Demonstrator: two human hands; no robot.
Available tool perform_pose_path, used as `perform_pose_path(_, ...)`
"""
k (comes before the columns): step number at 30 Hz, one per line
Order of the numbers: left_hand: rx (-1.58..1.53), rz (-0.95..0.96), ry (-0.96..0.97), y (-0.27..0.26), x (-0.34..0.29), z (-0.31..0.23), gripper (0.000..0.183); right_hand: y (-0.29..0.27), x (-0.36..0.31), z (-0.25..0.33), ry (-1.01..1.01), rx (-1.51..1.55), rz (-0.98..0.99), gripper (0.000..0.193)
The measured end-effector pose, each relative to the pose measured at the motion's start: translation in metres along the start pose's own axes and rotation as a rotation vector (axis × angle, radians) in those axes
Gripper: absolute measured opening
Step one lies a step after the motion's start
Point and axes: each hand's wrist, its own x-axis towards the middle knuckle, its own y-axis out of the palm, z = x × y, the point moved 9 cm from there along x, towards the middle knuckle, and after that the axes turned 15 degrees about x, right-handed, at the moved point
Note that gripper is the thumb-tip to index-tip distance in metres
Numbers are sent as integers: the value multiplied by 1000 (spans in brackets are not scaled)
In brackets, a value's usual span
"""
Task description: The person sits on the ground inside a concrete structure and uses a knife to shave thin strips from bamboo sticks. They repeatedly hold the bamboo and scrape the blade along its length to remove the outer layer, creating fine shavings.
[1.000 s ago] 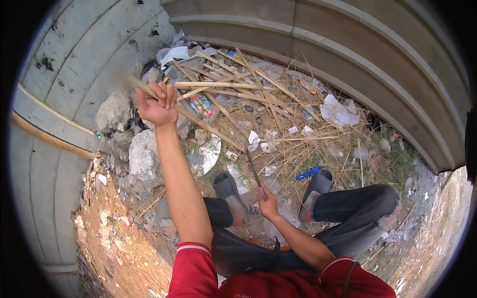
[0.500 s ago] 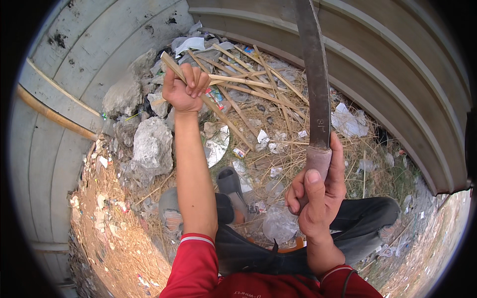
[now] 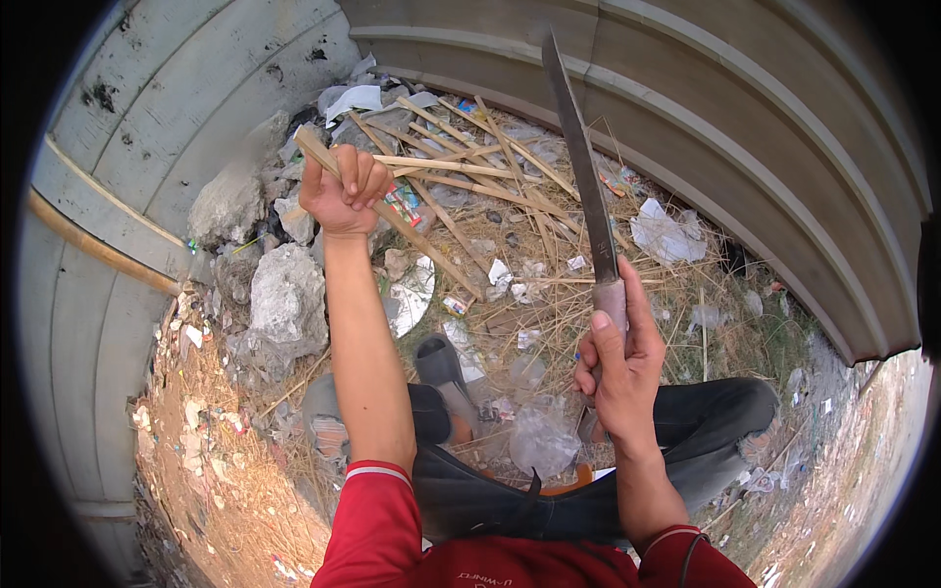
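If our left hand (image 3: 343,194) loosens on the stick (image 3: 431,251), we judge that the stick may turn, and the knife (image 3: 588,176), if swung, may slip toward this hand. It is curled tightly around the stick's upper part; the stick slants down over the ground (image 3: 250,495). At right, our right hand (image 3: 622,367) firmly grasps the upward-pointing knife.

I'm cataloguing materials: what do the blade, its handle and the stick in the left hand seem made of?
Blade: probably steel, dark and dull, thin and tapering to a point. Handle: perhaps wood, matte; its plain greyish surface leaves plastic possible. Stick: likely bamboo or wood, unvarnished, from its dull tan colour.
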Motion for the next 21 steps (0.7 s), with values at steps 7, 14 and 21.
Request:
perform_pose_path(7,102,-226,65,6,14,12,62,-31,-38,-162,-6,-270,218,56)
perform_pose_path(14,133,-257,92,-18,-3,-6,60,-150,-40,-253,277,-477,-131,55)
perform_pose_path(21,177,-261,57,-15,-7,-9,58,-124,59,-171,207,-802,-141,66)
